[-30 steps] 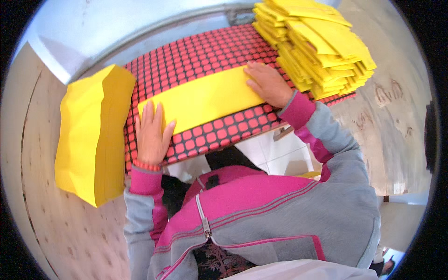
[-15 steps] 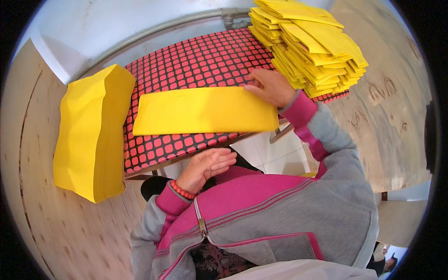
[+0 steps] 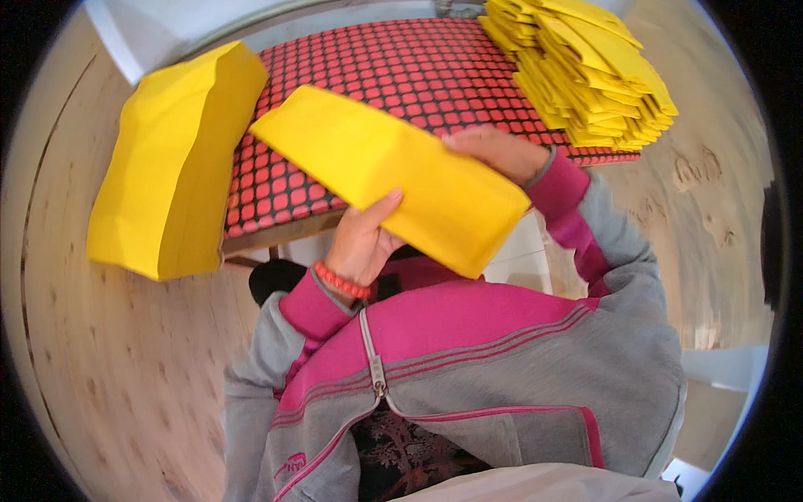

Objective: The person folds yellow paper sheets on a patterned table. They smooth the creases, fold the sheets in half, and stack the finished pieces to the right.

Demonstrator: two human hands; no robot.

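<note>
A long folded piece of yellow fabric-like sheet is lifted at a slant over the front of the table, its left end pointing away from me. My left hand grips its near edge, thumb on top and fingers underneath. At the far edge, toward the right end, my right hand has closed on the same piece; its fingertips are partly hidden and slightly blurred. To the right rises an uneven stack of folded yellow pieces. Larger flat yellow sheets lie in a pile at the left.
A red-and-black patterned cover lies over the table, whose wooden front edge is close to my body. Wooden boards extend on the left, with another wooden surface on the right. A pale wall stands behind.
The folded yellow piece has come up off the table and turned, its right end now nearer me. My left hand has moved up from beside the table edge and taken hold of it.
</note>
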